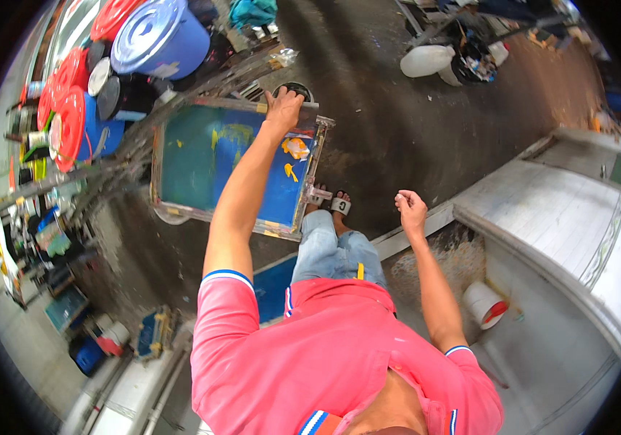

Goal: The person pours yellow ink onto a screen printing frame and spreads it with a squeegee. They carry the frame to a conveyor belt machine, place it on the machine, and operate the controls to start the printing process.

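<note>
My left hand (284,109) grips the top edge of a screen frame (173,214), whose mesh (194,159) is green at the left and blue at the right, with yellow smears and two yellow-orange patches (293,148) near its right side. The frame is tilted beside a wooden rack at my left. My right hand (408,209) hangs in the air right of the frame, fingers curled together; whether anything small is in them I cannot make out.
Red and blue lidded buckets (155,40) stand at the upper left. A white jug (423,61) and black bin sit at the upper right. A white counter (542,225) with a raised edge runs along my right, a white bucket (483,304) near it. Cluttered items (64,239) fill the lower left.
</note>
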`<state>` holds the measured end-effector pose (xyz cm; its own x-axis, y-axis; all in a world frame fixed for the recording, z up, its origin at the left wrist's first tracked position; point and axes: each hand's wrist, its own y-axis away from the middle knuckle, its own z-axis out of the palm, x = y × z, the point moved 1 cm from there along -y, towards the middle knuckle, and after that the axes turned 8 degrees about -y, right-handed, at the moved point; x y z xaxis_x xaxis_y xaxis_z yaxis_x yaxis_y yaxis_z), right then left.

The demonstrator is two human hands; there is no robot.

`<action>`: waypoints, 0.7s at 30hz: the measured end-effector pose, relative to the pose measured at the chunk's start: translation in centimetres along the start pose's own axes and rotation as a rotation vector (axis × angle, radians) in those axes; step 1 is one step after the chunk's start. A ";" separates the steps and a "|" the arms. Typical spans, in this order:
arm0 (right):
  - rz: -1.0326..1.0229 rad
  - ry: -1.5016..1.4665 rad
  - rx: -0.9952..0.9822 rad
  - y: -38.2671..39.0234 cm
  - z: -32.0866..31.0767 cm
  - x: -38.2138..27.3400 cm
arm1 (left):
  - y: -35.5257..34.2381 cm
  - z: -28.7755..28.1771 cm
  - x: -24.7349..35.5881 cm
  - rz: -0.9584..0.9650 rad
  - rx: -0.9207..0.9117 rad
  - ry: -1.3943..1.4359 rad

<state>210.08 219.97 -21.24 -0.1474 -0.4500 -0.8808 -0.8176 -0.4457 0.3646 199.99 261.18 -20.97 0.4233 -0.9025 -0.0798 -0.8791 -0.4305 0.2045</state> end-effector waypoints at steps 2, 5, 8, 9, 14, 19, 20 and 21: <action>-0.023 0.021 -0.062 -3.0 0.6 -1.3 | 1.5 -0.6 -0.4 0.000 -0.037 0.033; -0.038 -0.011 -0.170 -8.4 3.8 -3.1 | 6.3 -3.1 -1.0 -0.132 0.130 0.277; -0.170 0.182 -0.271 -14.0 9.8 -6.9 | 11.8 -4.9 -1.3 -0.398 0.251 0.445; -0.257 0.259 -0.332 -15.4 12.4 -9.0 | 13.8 -4.8 -1.6 -0.493 0.271 0.554; -0.349 0.569 -0.769 -20.5 23.4 -12.0 | 23.3 -2.1 2.2 -1.219 0.493 1.524; -0.241 0.701 -1.040 -19.4 26.4 -11.1 | 31.8 0.7 9.2 -1.817 1.264 1.821; -0.269 0.670 -1.034 -18.8 26.0 -11.5 | 32.7 0.6 10.7 -1.779 1.440 1.849; -0.265 0.639 -1.045 -18.1 25.6 -11.9 | 33.4 0.2 12.0 -1.721 1.481 1.886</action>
<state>212.38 253.23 -25.11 0.4888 -0.4165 -0.7666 0.0943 -0.8483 0.5211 175.68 236.01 -15.28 -0.5129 0.2211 0.8295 0.6085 -0.5880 0.5330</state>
